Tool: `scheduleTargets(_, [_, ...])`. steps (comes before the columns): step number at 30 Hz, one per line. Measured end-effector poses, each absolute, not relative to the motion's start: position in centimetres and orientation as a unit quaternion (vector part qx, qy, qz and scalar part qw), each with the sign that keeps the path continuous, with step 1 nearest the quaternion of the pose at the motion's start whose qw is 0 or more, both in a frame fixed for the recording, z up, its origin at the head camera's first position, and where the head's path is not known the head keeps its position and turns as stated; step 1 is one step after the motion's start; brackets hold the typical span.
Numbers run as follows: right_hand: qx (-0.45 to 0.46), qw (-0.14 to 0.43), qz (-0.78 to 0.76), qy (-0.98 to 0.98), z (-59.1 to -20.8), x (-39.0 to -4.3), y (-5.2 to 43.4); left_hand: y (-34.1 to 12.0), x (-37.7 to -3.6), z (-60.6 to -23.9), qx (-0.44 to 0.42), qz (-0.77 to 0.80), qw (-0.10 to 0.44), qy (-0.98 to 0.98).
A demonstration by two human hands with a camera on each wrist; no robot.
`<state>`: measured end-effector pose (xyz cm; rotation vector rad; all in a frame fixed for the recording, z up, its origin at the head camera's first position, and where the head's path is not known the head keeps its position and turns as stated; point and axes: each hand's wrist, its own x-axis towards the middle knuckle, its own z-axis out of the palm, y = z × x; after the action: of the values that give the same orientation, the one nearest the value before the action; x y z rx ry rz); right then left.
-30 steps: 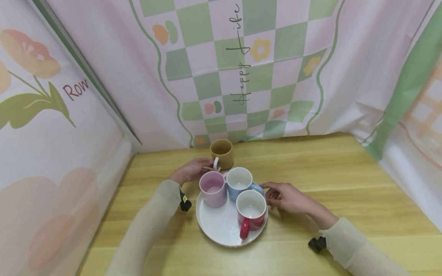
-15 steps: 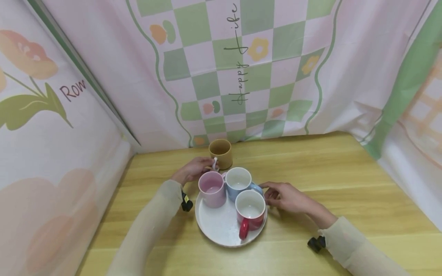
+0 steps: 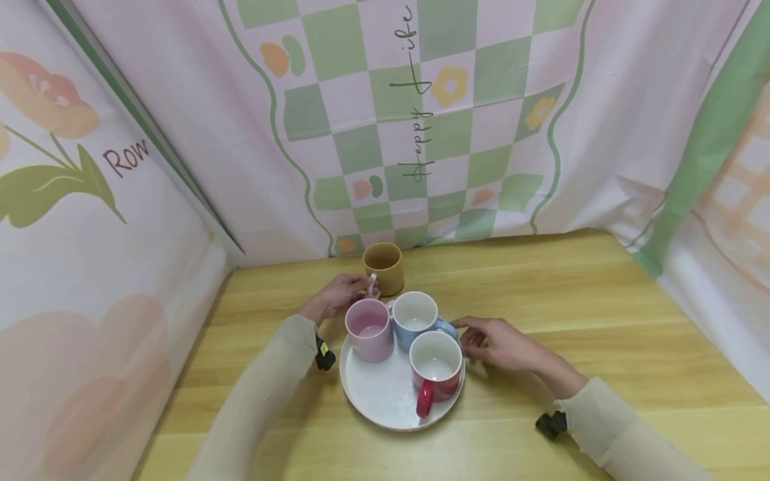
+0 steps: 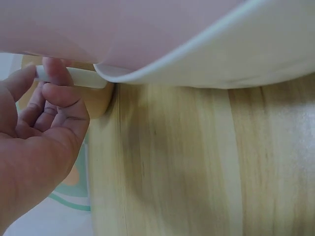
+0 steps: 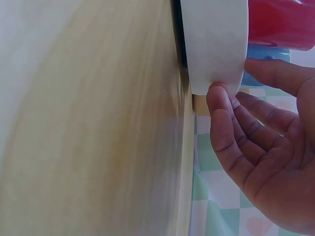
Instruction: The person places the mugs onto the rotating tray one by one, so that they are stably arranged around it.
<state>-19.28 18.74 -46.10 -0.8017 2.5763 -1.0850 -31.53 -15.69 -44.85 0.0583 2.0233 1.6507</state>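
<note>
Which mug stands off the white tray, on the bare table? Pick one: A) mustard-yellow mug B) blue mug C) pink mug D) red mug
A: the mustard-yellow mug stands on the wooden table behind the white tray, with the left hand pinching its white handle.

Evenly and softly lit from above, perhaps by diffuse room light; no harsh glare anywhere. Faint shadows only, under the round white ceramic tray (image 3: 385,401) and beneath the sleeves on the pale wooden tabletop (image 3: 601,300). Head view sharp at centre, bowed and stretched toward the edges. Wrist views much poorer: smeared wood grain (image 5: 98,123), tray rim (image 4: 197,64) too close and out of focus, washed-out whites.
</note>
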Motion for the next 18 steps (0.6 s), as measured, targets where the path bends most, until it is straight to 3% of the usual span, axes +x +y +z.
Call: scheduleTargets(18, [-0.274, 0.120, -0.371, 0.879, -46.12, -19.39, 18.64, -16.31, -30.87, -44.96, 0.028, 0.622, 0.211, 0.754])
